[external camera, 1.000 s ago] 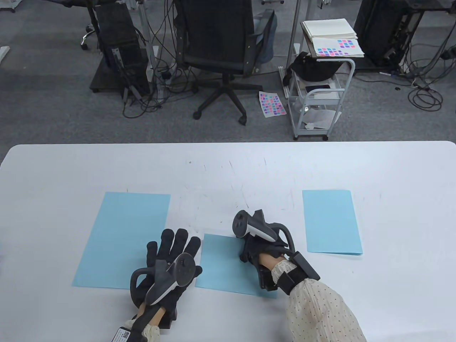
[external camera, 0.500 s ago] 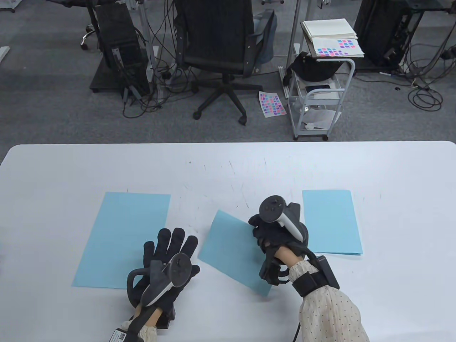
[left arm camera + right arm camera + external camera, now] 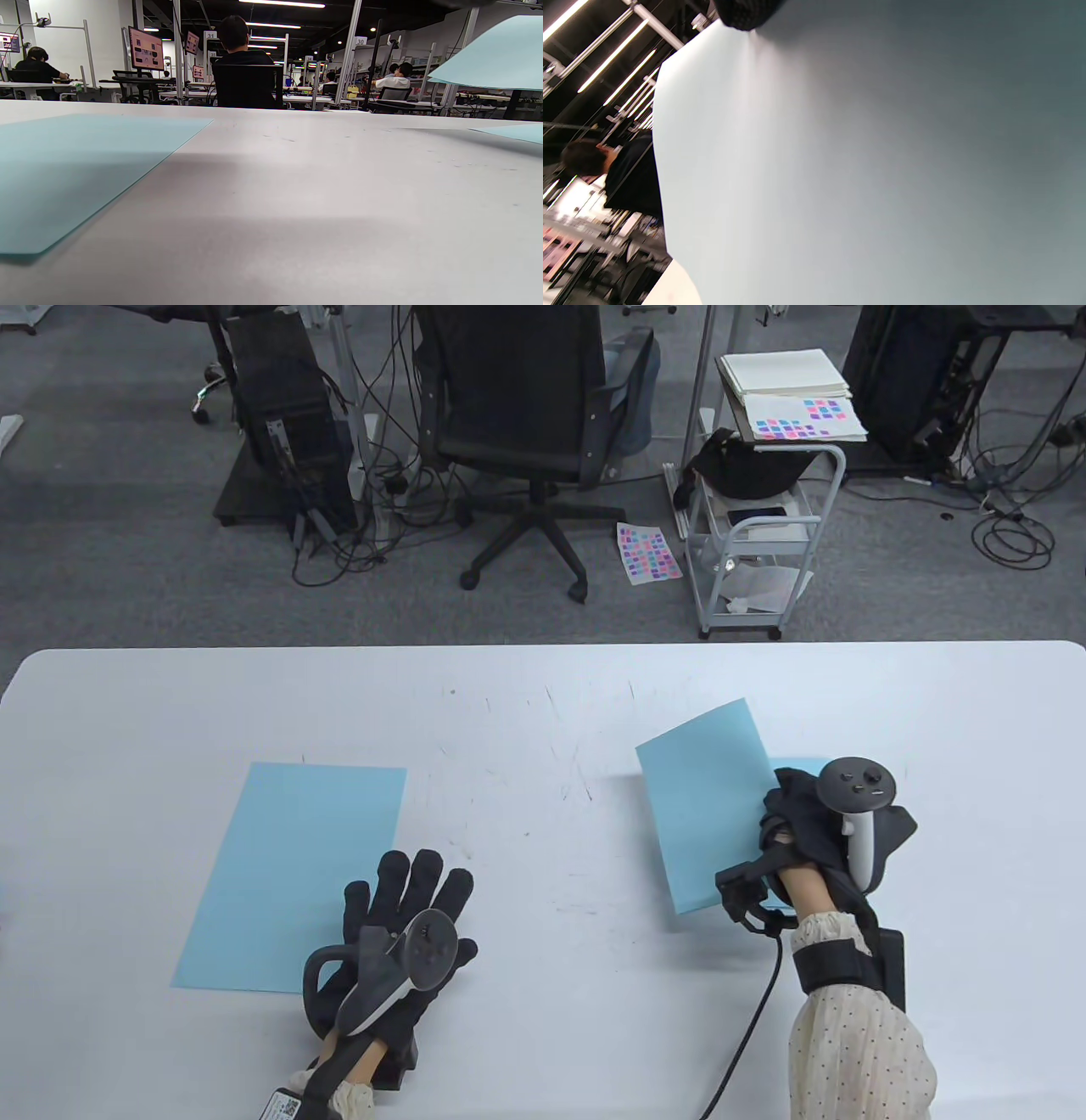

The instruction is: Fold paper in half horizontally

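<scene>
My right hand (image 3: pixel 785 823) grips a folded light-blue paper (image 3: pixel 708 802) by its right edge and holds it lifted and tilted over the right side of the table. That paper fills the right wrist view (image 3: pixel 865 169), with a gloved fingertip (image 3: pixel 742 12) on its top edge. It hides most of another folded blue sheet (image 3: pixel 802 765) lying under my hand. My left hand (image 3: pixel 399 925) lies flat, fingers spread, on the lower right corner of a large unfolded blue sheet (image 3: pixel 288 865). The left wrist view shows that sheet (image 3: pixel 76 169) flat on the table and the lifted paper (image 3: pixel 496 59) at the upper right.
The white table (image 3: pixel 543 704) has scuff marks in its middle. Beyond its far edge stand an office chair (image 3: pixel 534 415), a small white cart (image 3: pixel 764 526) with papers, and cables on the floor. A black cable (image 3: pixel 747 1027) trails from my right wrist.
My right hand has lifted the folded paper from the table's middle and carried it right, over the folded sheet lying there. My left hand has stayed on the big sheet.
</scene>
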{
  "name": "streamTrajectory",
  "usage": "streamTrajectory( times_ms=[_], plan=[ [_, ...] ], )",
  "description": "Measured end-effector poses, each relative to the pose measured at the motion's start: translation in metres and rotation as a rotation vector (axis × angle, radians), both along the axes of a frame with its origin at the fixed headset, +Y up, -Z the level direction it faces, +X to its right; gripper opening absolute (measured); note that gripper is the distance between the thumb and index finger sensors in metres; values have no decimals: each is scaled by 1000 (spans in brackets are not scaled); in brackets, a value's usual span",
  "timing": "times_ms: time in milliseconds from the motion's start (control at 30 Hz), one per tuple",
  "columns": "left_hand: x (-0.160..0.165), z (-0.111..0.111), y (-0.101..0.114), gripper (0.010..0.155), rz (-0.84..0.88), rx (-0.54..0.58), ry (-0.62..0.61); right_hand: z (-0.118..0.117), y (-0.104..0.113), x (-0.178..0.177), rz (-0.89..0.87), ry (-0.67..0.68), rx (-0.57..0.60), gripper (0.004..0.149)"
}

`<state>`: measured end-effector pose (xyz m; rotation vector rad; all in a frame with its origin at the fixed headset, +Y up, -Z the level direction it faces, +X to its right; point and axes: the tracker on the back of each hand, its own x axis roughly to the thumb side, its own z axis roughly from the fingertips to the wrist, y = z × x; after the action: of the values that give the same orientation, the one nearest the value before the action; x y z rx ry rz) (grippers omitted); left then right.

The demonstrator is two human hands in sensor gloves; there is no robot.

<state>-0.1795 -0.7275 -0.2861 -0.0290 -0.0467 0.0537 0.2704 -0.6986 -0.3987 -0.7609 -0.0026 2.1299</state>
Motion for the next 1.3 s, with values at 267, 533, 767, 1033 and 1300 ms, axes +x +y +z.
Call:
streamTrajectory(
  times_ms=[267, 533, 767, 1033, 1300],
  plan=[
    [-1, -3, -3, 75, 16, -15, 0, -12, -26, 46, 3, -134, -61, 47],
    [-4, -5, -5, 75, 1, -21, 7, -18, -56, 68, 68, -237, -152, 46],
    [-3, -4, -4, 75, -5, -8, -5, -20, -71, 72, 156, -267, -220, 50],
    [-5, -3, -5, 75, 4, -11, 3, -25, -72, 63, 251, -218, -273, 60],
    [-5, -2, -5, 75, 7, -11, 1, -24, -71, 55, 304, -162, -298, 69]
  ],
)
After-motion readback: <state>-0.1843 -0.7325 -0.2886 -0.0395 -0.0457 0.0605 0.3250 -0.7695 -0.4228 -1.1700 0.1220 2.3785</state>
